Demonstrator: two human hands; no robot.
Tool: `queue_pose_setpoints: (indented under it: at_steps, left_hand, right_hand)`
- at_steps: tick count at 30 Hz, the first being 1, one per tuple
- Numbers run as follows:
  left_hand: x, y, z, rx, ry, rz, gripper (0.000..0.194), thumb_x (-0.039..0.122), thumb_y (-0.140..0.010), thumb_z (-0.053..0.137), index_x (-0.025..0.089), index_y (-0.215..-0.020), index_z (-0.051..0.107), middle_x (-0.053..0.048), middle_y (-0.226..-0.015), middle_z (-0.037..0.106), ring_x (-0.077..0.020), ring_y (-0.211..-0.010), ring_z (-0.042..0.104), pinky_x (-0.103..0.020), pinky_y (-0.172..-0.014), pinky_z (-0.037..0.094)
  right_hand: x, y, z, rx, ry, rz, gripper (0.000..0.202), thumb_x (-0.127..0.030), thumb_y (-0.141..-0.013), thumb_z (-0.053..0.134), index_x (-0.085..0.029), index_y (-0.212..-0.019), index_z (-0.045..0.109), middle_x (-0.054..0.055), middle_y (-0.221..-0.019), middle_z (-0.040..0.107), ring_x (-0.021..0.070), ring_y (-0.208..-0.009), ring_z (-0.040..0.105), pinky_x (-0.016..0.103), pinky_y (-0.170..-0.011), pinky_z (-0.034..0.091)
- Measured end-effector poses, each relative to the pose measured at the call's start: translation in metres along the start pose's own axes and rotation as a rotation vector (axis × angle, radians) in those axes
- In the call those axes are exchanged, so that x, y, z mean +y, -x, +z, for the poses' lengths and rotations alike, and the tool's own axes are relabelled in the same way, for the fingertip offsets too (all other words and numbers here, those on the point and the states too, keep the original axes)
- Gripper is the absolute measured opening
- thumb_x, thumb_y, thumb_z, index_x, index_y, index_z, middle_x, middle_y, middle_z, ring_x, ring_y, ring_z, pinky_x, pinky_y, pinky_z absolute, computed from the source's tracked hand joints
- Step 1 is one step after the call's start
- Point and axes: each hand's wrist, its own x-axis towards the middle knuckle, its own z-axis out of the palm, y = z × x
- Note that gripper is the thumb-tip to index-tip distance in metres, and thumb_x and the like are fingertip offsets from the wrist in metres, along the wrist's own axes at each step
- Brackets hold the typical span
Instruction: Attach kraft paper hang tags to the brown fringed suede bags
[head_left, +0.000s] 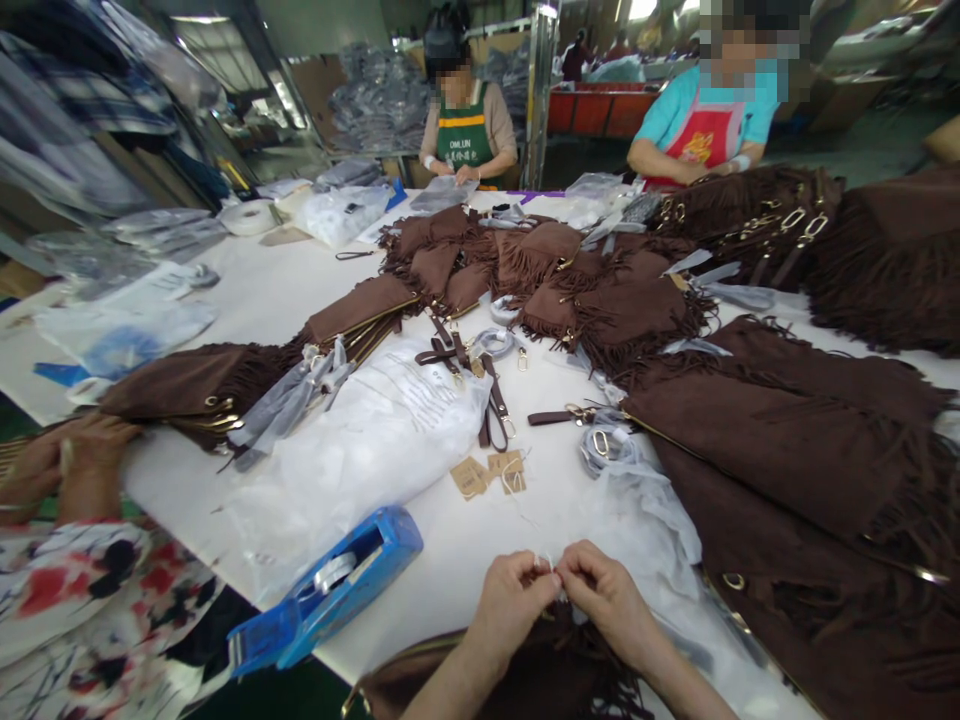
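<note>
At the near table edge, my left hand (514,600) and my right hand (604,595) meet, fingertips pinched together. Both grip a thin white string (549,562), whose lower part is hidden by my fingers. Below them lies a brown fringed bag (420,672) with a gold zip, partly covered by my forearms. Just beyond my hands, two cardboard hang tags (487,475) with white string rest on the white table (420,540). Brown wrist straps (491,405) with metal clasps lie farther off, near a coiled, plastic-wrapped strap (607,447).
A blue tape dispenser (337,580) sits left of my hands, beside a large white plastic bag (367,430). Brown fringed bags (780,450) are heaped at right and across the middle. At left are a co-worker's hands (82,460); two other people stand across the table.
</note>
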Motion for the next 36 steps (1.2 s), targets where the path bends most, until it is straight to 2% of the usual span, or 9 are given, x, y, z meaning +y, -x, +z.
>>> queue_pose_setpoints:
  at_steps: [6,11,16,19,22,24,27,32,36]
  left_hand:
    - [-0.008,-0.004,0.005,0.11,-0.167,0.072,0.016,0.027,-0.067,0.046,0.018,-0.055,0.051,0.004,-0.051,0.042,-0.0119,-0.055,0.04,-0.024,-0.054,0.031]
    - [-0.012,-0.006,0.008,0.166,-0.321,0.03,0.012,0.022,-0.069,0.044,0.018,-0.064,0.055,0.002,-0.058,0.052,-0.0131,-0.057,0.045,-0.025,-0.057,0.034]
    - [0.001,-0.005,0.005,0.027,0.145,-0.066,0.01,0.024,-0.059,0.05,0.016,-0.061,0.054,0.003,-0.053,0.052,-0.0117,-0.055,0.045,-0.024,-0.056,0.035]
    - [0.009,-0.003,0.0,-0.023,0.374,-0.116,0.009,0.021,-0.053,0.051,0.014,-0.058,0.055,0.001,-0.053,0.058,-0.0122,-0.055,0.049,-0.025,-0.058,0.036]
    - [0.012,-0.003,-0.003,-0.07,0.484,-0.123,0.007,0.019,-0.051,0.051,0.014,-0.056,0.053,-0.003,-0.054,0.063,-0.0125,-0.053,0.049,-0.026,-0.058,0.036]
    - [0.013,-0.003,-0.005,-0.104,0.524,-0.117,0.007,0.019,-0.052,0.052,0.014,-0.057,0.053,-0.005,-0.056,0.065,-0.0124,-0.053,0.049,-0.026,-0.058,0.036]
    - [0.015,-0.002,-0.007,-0.132,0.544,-0.104,0.009,0.021,-0.052,0.053,0.014,-0.058,0.053,-0.005,-0.057,0.065,-0.0128,-0.055,0.049,-0.027,-0.061,0.035]
    - [0.018,-0.002,-0.008,-0.115,0.499,-0.072,0.008,0.021,-0.053,0.053,0.014,-0.056,0.055,0.001,-0.049,0.054,-0.0119,-0.054,0.046,-0.027,-0.063,0.034]
    - [0.013,-0.003,-0.007,-0.136,0.486,-0.06,0.009,0.023,-0.056,0.055,0.014,-0.055,0.054,0.002,-0.047,0.051,-0.0114,-0.054,0.044,-0.027,-0.063,0.032]
  right_hand:
    - [0.007,0.003,0.003,0.039,0.044,-0.018,0.026,-0.033,-0.079,0.045,-0.02,-0.056,0.046,-0.003,-0.059,0.043,0.0137,-0.056,0.045,0.025,-0.053,0.038]
    - [0.006,0.002,0.004,0.089,0.065,-0.019,0.024,-0.032,-0.078,0.044,-0.02,-0.057,0.047,-0.003,-0.058,0.044,0.0136,-0.054,0.045,0.024,-0.051,0.038]
    - [0.005,0.009,-0.003,0.169,0.097,-0.068,0.023,-0.031,-0.082,0.042,-0.021,-0.063,0.049,-0.001,-0.062,0.049,0.0149,-0.058,0.05,0.025,-0.053,0.042]
    - [0.014,0.031,-0.009,0.259,0.177,-0.139,0.016,-0.03,-0.085,0.043,-0.021,-0.077,0.054,0.001,-0.071,0.055,0.0149,-0.061,0.054,0.025,-0.056,0.046]
    - [0.034,0.058,-0.01,0.264,0.276,-0.214,0.009,-0.026,-0.083,0.051,-0.022,-0.09,0.053,0.003,-0.082,0.06,0.0164,-0.07,0.059,0.024,-0.059,0.05]
    - [0.049,0.068,-0.008,0.271,0.339,-0.252,0.022,-0.022,-0.081,0.052,-0.023,-0.103,0.051,0.006,-0.097,0.062,0.0198,-0.087,0.061,0.027,-0.068,0.053]
    - [0.065,0.065,-0.001,0.29,0.434,-0.275,0.042,-0.013,-0.077,0.047,-0.024,-0.117,0.047,0.008,-0.118,0.057,0.0238,-0.109,0.053,0.039,-0.085,0.05]
    - [0.059,0.039,0.0,0.108,0.436,-0.16,0.059,-0.004,-0.063,0.038,-0.024,-0.116,0.054,0.006,-0.119,0.058,0.026,-0.112,0.049,0.048,-0.092,0.042]
    - [0.04,0.022,-0.018,-0.181,0.171,0.056,0.058,-0.01,-0.053,0.039,-0.019,-0.106,0.062,0.007,-0.102,0.065,0.0243,-0.098,0.056,0.041,-0.088,0.042]
